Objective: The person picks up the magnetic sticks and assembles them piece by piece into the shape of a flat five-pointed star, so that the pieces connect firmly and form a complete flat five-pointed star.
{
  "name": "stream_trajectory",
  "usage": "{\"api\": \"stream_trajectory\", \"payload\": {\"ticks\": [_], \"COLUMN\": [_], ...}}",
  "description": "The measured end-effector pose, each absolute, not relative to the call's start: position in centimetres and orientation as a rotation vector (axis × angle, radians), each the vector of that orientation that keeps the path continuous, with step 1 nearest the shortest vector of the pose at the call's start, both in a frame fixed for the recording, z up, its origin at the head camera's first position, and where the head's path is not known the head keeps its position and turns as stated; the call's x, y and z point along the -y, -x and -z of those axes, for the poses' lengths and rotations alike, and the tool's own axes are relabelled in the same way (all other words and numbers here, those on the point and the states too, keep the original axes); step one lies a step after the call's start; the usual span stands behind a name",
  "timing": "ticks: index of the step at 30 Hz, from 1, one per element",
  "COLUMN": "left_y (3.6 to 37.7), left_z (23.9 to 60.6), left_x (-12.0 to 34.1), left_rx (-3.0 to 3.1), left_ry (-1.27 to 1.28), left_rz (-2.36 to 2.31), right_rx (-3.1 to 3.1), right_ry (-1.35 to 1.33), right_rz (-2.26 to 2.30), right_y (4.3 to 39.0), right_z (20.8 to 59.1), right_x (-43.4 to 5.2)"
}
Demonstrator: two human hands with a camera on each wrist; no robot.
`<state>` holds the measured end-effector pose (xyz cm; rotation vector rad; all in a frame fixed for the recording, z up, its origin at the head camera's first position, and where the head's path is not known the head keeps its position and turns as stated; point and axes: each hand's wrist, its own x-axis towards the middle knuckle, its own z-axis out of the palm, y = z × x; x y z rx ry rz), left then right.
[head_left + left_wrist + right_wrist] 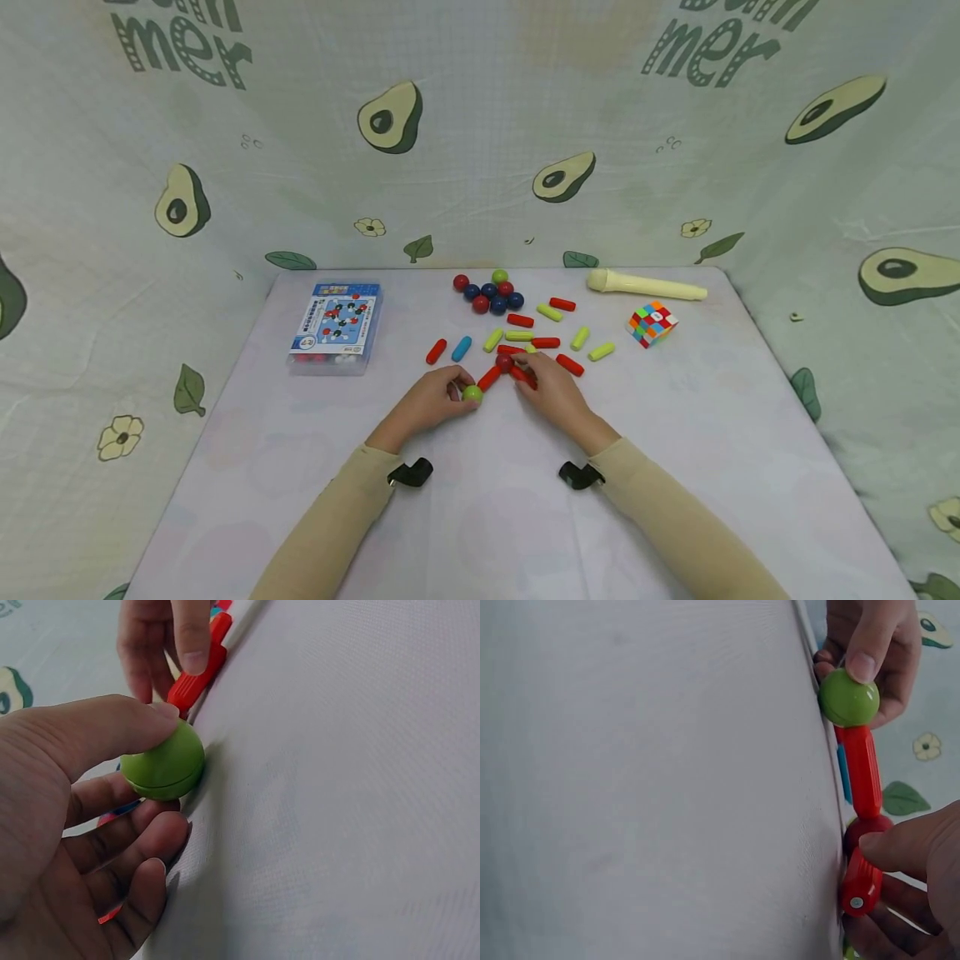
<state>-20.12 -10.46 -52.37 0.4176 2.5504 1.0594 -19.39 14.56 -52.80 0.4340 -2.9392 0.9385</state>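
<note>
Together, our left grip pinched the green ball on the bench; our right grip pinched the red rod beside the red ball.

Head cam: high, looks fwd/down over whole tabletop. Wrist cams: very close, low along tabletop. All 3 share green ball w/ red stick.
</note>
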Motion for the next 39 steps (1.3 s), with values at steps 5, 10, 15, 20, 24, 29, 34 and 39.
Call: {"api": "stream_trajectory", "payload": {"ticks": [5, 10, 15, 20, 24, 29, 34, 39], "left_y": [20.1, 20.0, 19.9, 19.8, 19.7, 19.7, 20.0, 20.6], "left_z": [52.4, 52.2, 52.3, 52.3, 52.2, 52.1, 52.1, 52.5], "left_x": [10.5, 10.5, 10.5, 10.4, 10.3, 10.0, 9.0, 7.5], "left_rx": [-2.557, -2.552, -2.559, -2.568, -2.572, -2.577, -2.641, -2.735], "left_ry": [-0.395, -0.387, -0.378, -0.378, -0.375, -0.358, -0.377, -0.422], "left_rz": [-1.050, -1.069, -1.063, -1.056, -1.052, -1.063, -1.077, -1.058], "right_rx": [2.957, 2.957, 2.953, 2.927, 2.909, 2.910, 2.937, 2.945], "right_ry": [-0.425, -0.426, -0.418, -0.422, -0.421, -0.408, -0.382, -0.372], "right_rz": [-0.912, -0.885, -0.898, -0.912, -0.917, -0.926, -0.943, -0.956], "right_y": [18.8, 18.5, 18.4, 18.3, 18.3, 18.3, 18.3, 18.3], "right_z": [52.6, 52.6, 52.7, 52.7, 52.7, 52.9, 53.1, 52.9], "right_x": [-14.8, -15.0, -15.0, -15.1, -15.1, -15.1, -15.0, -15.0]}}
